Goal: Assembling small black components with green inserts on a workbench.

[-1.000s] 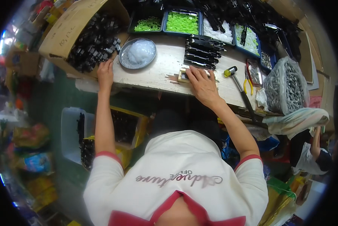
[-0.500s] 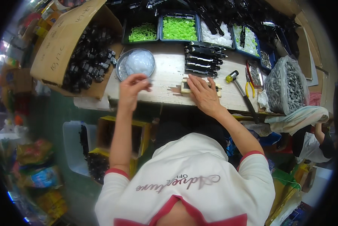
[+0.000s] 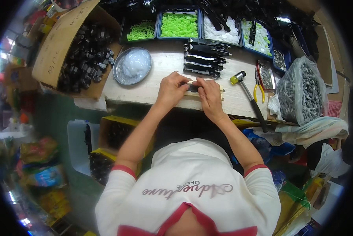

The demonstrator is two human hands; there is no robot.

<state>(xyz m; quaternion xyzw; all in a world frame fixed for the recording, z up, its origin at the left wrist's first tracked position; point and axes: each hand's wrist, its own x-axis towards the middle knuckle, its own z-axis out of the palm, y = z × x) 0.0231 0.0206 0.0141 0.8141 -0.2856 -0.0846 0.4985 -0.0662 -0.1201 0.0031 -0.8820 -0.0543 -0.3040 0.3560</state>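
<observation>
At the near edge of the white workbench, both hands meet over a low cream block (image 3: pixel 192 104) with a small black part (image 3: pixel 192 88) lying on it. My left hand (image 3: pixel 171 92) pinches at the part's left end, thumb and fingertips together; whatever tiny thing is between them is hidden. My right hand (image 3: pixel 211 98) bends its fingers over the right end of the black part and block, thumb pressed along the near side. Just beyond lies a row of several black assemblies (image 3: pixel 204 59). To the left sits a round metal dish (image 3: pixel 121 80) holding a whitish translucent mass.
A cardboard box (image 3: pixel 52 59) of black parts stands left. Along the back are trays of green pieces (image 3: pixel 179 25), white pieces (image 3: pixel 223 33) and screws (image 3: pixel 279 59). At right lie a hammer (image 3: pixel 249 94), yellow-handled pliers (image 3: pixel 259 88) and a bag of grey parts (image 3: pixel 304 92).
My left hand has moved right from beside the metal dish to the cream block. The fingers of my right hand, flat before, are now bent around the part. The whole view has shifted slightly.
</observation>
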